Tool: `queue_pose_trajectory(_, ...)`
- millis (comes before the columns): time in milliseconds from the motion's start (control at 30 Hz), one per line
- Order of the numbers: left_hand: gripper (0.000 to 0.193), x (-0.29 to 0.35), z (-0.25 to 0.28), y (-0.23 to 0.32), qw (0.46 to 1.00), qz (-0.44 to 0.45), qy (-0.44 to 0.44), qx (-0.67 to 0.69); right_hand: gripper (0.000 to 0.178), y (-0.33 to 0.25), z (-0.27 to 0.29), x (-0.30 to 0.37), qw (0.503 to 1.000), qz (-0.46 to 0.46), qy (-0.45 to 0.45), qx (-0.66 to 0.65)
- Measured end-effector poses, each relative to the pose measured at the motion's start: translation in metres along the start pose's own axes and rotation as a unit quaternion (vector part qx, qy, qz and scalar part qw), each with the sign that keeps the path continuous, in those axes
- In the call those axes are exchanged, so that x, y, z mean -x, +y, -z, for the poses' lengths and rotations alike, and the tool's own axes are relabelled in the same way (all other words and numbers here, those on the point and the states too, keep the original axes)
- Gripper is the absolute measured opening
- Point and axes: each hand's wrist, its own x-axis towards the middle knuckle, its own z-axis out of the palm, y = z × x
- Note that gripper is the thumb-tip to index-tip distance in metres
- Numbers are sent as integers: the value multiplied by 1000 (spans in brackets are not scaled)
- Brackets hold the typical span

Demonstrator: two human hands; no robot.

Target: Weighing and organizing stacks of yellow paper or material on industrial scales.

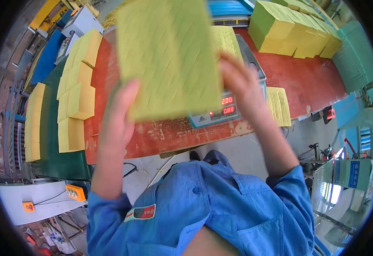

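Note:
A thick stack of yellow embossed paper (169, 59) is held up above the table, tilted so its large face shows; its lower edge is blurred by motion. My left hand (120, 109) grips its lower left edge, thumb on the near face. At the right edge is my right hand (242, 83), fingers curled against the side and partly blurred. Behind and below the stack stands a digital scale (214, 119) with a lit red display, partly covered by my hand and the paper. More yellow embossed paper (228, 40) lies on the scale.
Several yellow paper stacks (295, 32) stand at the table's far right. Another paper piece (278, 106) lies at the red table's (152, 143) near edge, right of the scale. Rows of yellow blocks (80, 100) line the left, beside a green surface (50, 123).

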Motion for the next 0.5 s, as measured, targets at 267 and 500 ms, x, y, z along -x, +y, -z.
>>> queue_pose_trajectory(267,78,-122,-73,5,991,92,-87,-46,34,14,76,-73,980,-149,43,-122)
queue_pose_trajectory(500,77,-126,-79,-11,988,107,-77,-86,36,43,92,-73,977,-179,7,-115)
